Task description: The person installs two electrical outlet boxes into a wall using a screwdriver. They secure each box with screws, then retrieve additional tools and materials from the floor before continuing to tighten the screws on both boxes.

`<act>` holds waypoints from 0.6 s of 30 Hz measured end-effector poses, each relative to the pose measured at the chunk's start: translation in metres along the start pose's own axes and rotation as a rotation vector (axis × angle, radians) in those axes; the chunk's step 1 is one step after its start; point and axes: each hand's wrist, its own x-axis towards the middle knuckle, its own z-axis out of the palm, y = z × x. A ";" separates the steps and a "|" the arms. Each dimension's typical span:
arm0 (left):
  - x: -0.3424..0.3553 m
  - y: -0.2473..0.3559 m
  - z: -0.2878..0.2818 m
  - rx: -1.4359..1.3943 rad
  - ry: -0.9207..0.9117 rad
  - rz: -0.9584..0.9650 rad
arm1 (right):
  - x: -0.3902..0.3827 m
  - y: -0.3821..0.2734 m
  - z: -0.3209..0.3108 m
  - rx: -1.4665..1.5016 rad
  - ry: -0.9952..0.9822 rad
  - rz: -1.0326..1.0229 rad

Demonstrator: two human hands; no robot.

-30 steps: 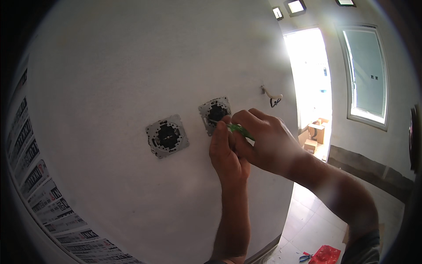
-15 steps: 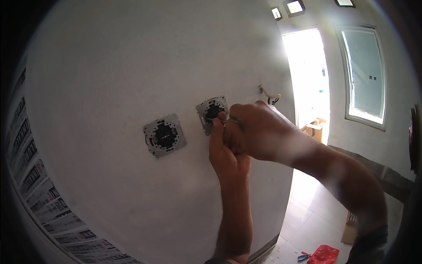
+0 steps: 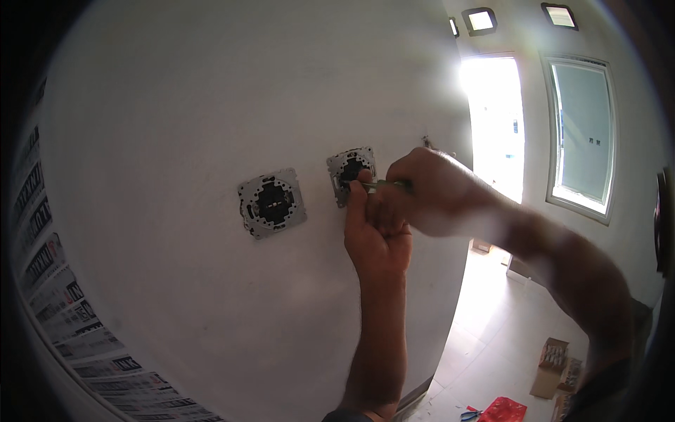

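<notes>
Two electrical socket inserts with metal mounting frames and black middles are set in the pale wall. The left socket insert [image 3: 273, 202] shows in full. In front of the right socket insert [image 3: 349, 169] are both my hands, covering its lower right part. My right hand [image 3: 439, 193] is wrapped round the handle of a screwdriver [image 3: 380, 185], which points left at that insert. From below comes my left hand [image 3: 377, 235], thumb and fingertips pinched round the shaft near its tip. The tip itself, and what it touches, is hidden by my fingers.
Loose wires [image 3: 427, 142] stick out of the wall beyond my right hand. The wall ends at a corner, with a bright doorway [image 3: 493, 126] and a window [image 3: 581, 133] past it. On the floor lie blue-handled pliers [image 3: 470, 416], a red bag [image 3: 503, 409] and open cartons [image 3: 553, 354].
The view has shifted, so the sockets and hands sit slightly higher and further right, and more cartons show. Both hands keep their hold on the screwdriver at the right socket.
</notes>
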 end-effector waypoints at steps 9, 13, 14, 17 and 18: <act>0.002 0.002 0.003 -0.042 -0.024 0.016 | -0.009 -0.013 0.007 -0.001 0.111 -0.071; -0.012 0.002 0.031 0.062 0.203 0.006 | 0.003 -0.018 0.009 -0.085 0.011 0.027; -0.009 0.003 0.021 0.058 0.091 0.001 | 0.000 -0.026 0.009 -0.372 -0.008 -0.049; -0.005 0.002 -0.003 0.057 -0.054 0.003 | -0.012 -0.007 0.029 -0.671 0.355 -0.443; -0.010 0.001 0.015 0.058 0.019 0.009 | -0.014 -0.002 0.033 -0.697 0.427 -0.516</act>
